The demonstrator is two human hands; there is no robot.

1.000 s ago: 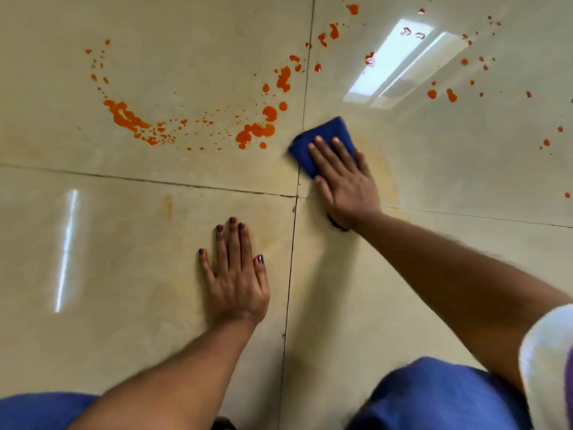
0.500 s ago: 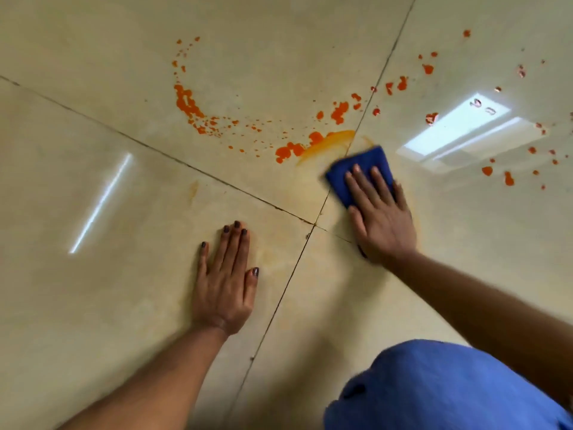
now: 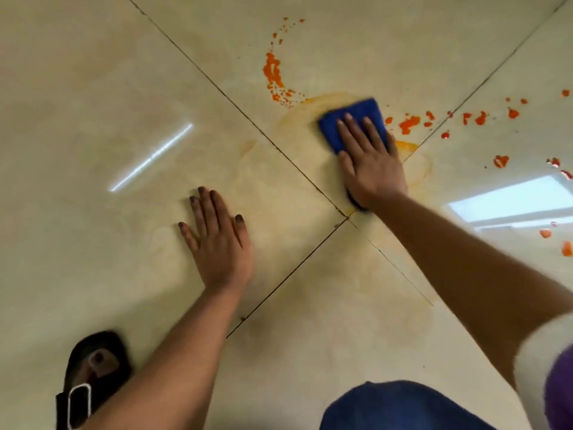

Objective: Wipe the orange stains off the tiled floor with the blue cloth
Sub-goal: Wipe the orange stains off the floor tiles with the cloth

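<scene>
The wiping step is in hand: the blue cloth (image 3: 352,121) is pressed flat to the tiled floor (image 3: 108,88) under the right hand (image 3: 370,162), fingers straight on top, nothing clamped. A pale orange smear (image 3: 297,114) is seen around the cloth. The left hand (image 3: 217,240) is spread flat on a tile, fingers straight, used as a prop. Thick orange stains (image 3: 273,72) are left just beyond the cloth, more splatter (image 3: 409,124) to its right; a firm pass over these is judged to be called for next
</scene>
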